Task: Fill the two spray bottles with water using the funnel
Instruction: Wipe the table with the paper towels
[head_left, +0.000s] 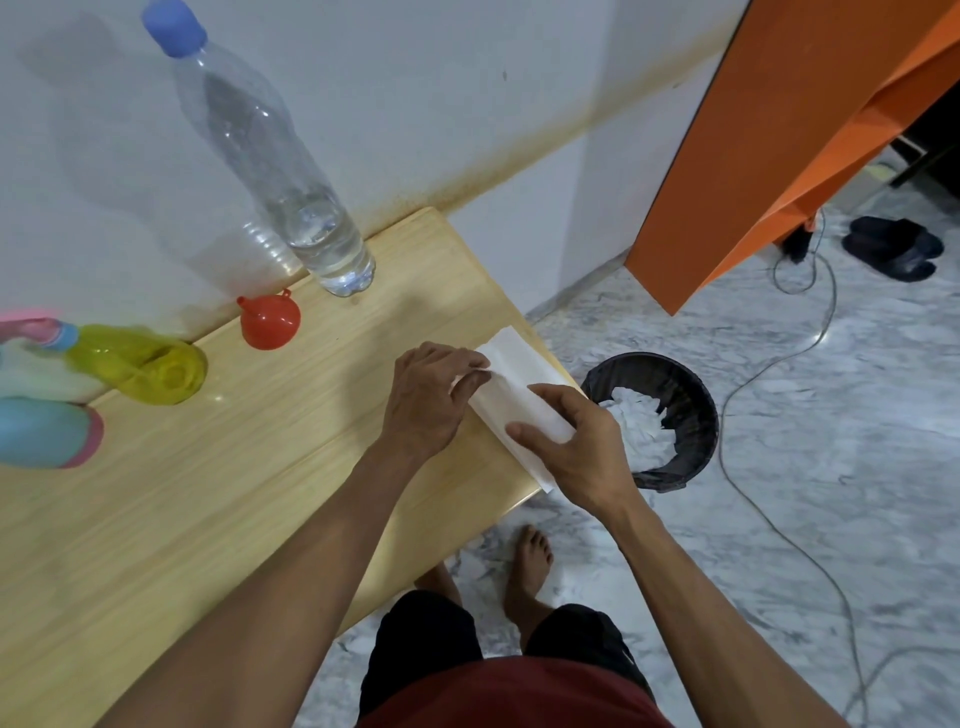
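A yellow spray bottle (137, 369) and a blue spray bottle with a pink base (47, 431) stand at the left of the wooden table (208, 493). A red funnel (269, 321) lies upside down near the wall. Behind it stands a tall clear water bottle (280, 171) with a blue cap, holding a little water. A folded white tissue (519, 400) lies at the table's right end. My left hand (431, 400) pinches its far part, and my right hand (576, 441) grips its near part.
A black waste bin (691, 395) holding crumpled white tissue stands on the marble floor just right of the table. An orange panel (753, 156) leans at the right, with a cable (769, 364) and dark slippers (893, 249) on the floor. My bare feet (530, 566) are below the table edge.
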